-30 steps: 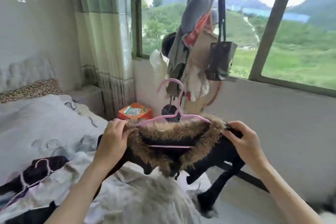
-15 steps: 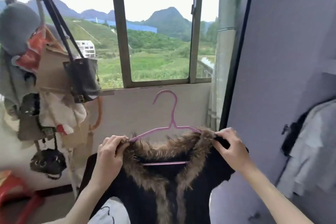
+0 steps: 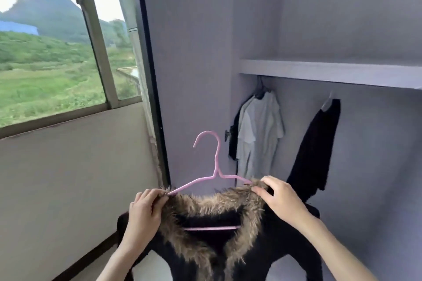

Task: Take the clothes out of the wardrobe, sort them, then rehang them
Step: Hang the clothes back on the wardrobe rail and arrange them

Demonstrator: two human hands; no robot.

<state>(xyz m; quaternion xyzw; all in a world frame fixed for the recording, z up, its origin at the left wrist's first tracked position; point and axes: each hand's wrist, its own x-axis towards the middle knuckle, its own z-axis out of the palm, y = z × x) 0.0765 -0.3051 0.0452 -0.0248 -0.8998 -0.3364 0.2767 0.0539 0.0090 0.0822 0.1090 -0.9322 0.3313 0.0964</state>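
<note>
- The wardrobe [image 3: 342, 29] fills the right half of the view, pale lilac inside, with a shelf [image 3: 331, 73] across it and hanging space below; its door [image 3: 189, 75] stands open toward the window.
- The window [image 3: 91, 36] takes the upper left, with green hills outside, above a plain grey wall [image 3: 68, 178]. No table or bed shows; only a strip of pale floor [image 3: 150, 267] at the bottom, between the arms.
- Judged from what hangs there, the rehanging is under way: a pale grey T-shirt [image 3: 258, 134] hangs at the left of the space, with something dark behind it, and a black garment [image 3: 312, 150] hangs well apart to its right. The rail itself is hidden under the shelf.
- The black coat [image 3: 285, 239] with the brown fur collar [image 3: 210, 203] is already on the pink hanger [image 3: 217, 173], held low before the open wardrobe, not yet on the rail. It likely goes up next, into the gap between or beside the two hung pieces.
- How many clothes remain to be sorted cannot be told from here.
- The left hand [image 3: 143, 212] grips the collar and shoulder at the hanger's left end, fingers curled round the fur.
- The right hand [image 3: 280, 198] pinches the fur at the hanger's right end, fingers bent over it.
</note>
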